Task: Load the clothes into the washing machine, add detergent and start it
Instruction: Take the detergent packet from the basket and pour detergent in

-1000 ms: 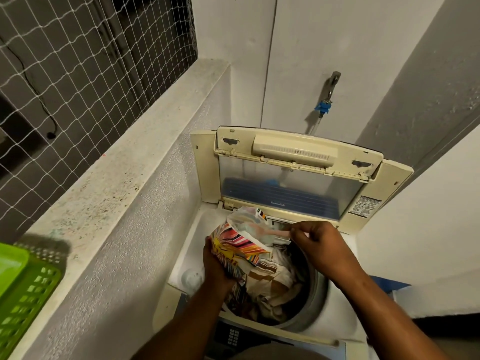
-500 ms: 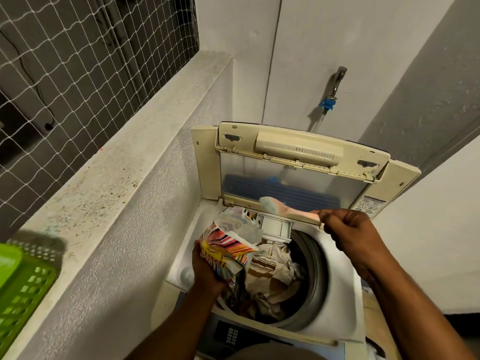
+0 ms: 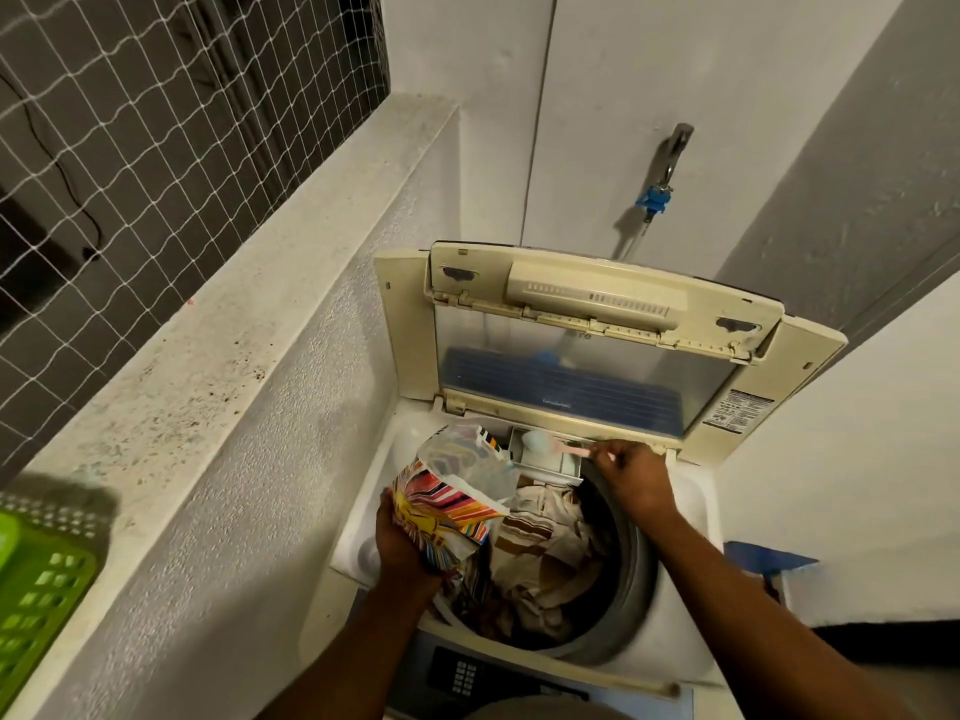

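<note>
Here, your stock stands as follows.

One washing machine [image 3: 696, 517], top-loading, its one lid [image 3: 592, 298] folded upright at the back. One drum [image 3: 631, 579], open to you, holding a heap of clothes [image 3: 545, 553] in cream and brown stripes; you cannot count the separate pieces. One small white dispenser drawer [image 3: 545, 469] at the back rim of the drum, just below the lid hinge. One dark keypad panel [image 3: 462, 678] on the front edge nearest you.

One detergent bag [image 3: 447, 506], brightly striped, mouth open and tilted toward the drawer, held above the left side of the drum. Your left hand [image 3: 402, 543] grips its lower part, fingers curled round behind it and mostly hidden.

One scoop [image 3: 550, 445] with a pink handle and a pale bowl, the bowl over the drawer. Your right hand [image 3: 634, 480] pinches the handle end between thumb and fingertips. Whether the bowl carries powder cannot be told.

One green basket [image 3: 36, 605] with slotted sides, on the concrete ledge [image 3: 208, 324] to your left; its contents are out of view.

One tap [image 3: 670, 158] with a blue fitting on the wall behind the machine. One white netting [image 3: 130, 122] above the ledge.
</note>
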